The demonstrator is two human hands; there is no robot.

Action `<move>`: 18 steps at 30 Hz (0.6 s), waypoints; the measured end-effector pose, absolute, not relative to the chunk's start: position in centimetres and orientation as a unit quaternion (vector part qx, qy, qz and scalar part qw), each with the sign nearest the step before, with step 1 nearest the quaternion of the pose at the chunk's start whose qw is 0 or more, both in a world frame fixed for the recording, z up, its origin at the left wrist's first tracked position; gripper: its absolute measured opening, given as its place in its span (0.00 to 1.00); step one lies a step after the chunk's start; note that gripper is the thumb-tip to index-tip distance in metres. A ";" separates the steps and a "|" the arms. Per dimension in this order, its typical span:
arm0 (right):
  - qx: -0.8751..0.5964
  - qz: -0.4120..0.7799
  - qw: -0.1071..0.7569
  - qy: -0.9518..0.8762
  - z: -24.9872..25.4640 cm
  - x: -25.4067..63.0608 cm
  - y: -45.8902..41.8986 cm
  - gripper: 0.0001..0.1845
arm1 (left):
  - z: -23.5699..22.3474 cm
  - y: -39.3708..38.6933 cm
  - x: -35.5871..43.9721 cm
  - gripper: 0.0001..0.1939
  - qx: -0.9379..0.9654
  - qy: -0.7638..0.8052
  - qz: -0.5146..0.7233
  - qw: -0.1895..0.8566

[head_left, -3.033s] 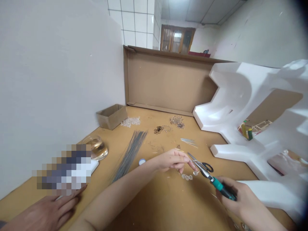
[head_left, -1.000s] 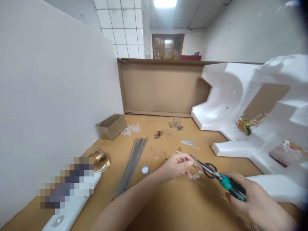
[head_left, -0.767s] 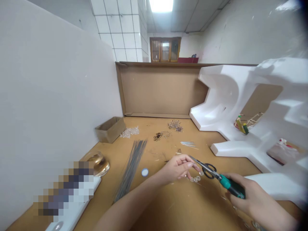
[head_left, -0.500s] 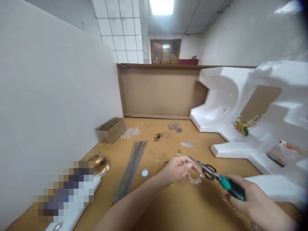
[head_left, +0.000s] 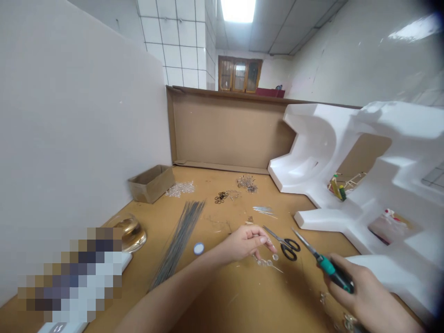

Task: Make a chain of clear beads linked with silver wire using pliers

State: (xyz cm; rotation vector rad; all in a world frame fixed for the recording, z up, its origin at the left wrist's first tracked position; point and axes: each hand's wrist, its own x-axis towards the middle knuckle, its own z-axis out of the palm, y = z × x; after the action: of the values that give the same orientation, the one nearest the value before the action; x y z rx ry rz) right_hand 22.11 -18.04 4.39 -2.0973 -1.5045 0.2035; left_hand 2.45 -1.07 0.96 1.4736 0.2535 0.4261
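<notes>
My left hand (head_left: 248, 241) is closed in a pinch on a short string of clear beads (head_left: 265, 262), which hangs below the fingers with a thin wire end sticking out to the right. My right hand (head_left: 354, 282) grips the green and black handles of a pair of long-nose pliers (head_left: 326, 264). Their tips point up and left, apart from the beads. Between the two hands, scissors (head_left: 285, 245) with black handles lie on the table, blades partly spread. What the left fingertips pinch is partly hidden.
A bundle of grey wires (head_left: 180, 240), a blue-rimmed white disc (head_left: 199, 249), clear beads (head_left: 181, 188), black rings (head_left: 220, 198) and silver pins (head_left: 264, 211) lie around. A cardboard box (head_left: 151, 183) and a glass of amber liquid (head_left: 130, 233) stand left; white foam (head_left: 322, 217) edges the right.
The pliers have drawn away from the beads to the right, uncovering the scissors. The left hand still holds the bead string. Another person's hand at the lower left has left the view.
</notes>
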 end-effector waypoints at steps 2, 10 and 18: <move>-0.762 0.148 0.307 -0.551 4.5 21.9 -17.4 0.07 | 1.3 -1.4 2.3 0.18 0.673 0.107 0.170 0.712; -0.633 0.452 0.459 -0.430 4.7 17.6 -14.6 0.11 | 1.6 -2.3 2.1 0.19 0.697 0.103 0.147 0.694; -0.532 0.584 0.504 -0.349 4.1 17.7 -14.6 0.14 | 1.5 -2.4 2.0 0.18 0.726 0.123 0.142 0.661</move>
State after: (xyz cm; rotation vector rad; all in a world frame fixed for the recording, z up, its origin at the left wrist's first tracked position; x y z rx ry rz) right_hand 17.72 -14.62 4.06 -1.2846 -0.8415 1.4088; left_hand 1.97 -2.36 1.48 1.6427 0.2781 0.3201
